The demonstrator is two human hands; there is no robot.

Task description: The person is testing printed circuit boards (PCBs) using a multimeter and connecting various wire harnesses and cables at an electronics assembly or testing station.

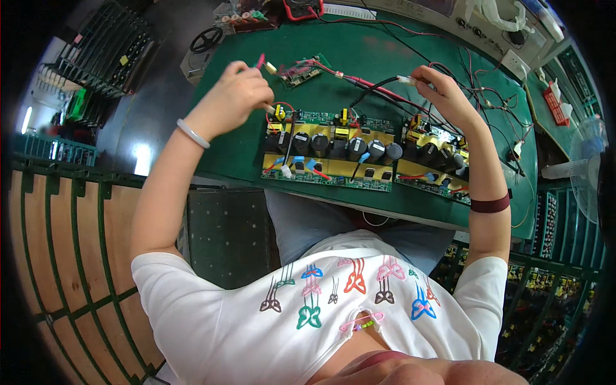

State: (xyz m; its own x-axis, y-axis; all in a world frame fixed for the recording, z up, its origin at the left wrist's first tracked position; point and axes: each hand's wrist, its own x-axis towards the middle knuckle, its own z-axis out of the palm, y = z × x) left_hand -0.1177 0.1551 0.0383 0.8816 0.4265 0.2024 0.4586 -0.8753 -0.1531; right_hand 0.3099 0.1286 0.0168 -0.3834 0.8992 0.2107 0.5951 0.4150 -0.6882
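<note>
On the green table, my right hand [441, 94] pinches a white connector [405, 80] at the end of a thick black cable. My left hand [236, 95] is raised on the left with its fingers curled closed; what lies inside them is hidden. Just beyond those fingers are a short pink piece [261, 61] and a small pale connector [271, 68]. A small green circuit board [301, 74] with red wires lies behind. Below my hands is a long power circuit board [327, 151] with black capacitors and yellow transformers; a similar board [436, 157] sits to its right, below my right forearm.
Red and black cables [494, 106] tangle across the table's right side. A grey instrument panel [481, 32] stands at the back, and a red meter [303, 9] at the far edge. A fan [585, 168] is at the right. Wooden-panelled racks [70, 256] stand left.
</note>
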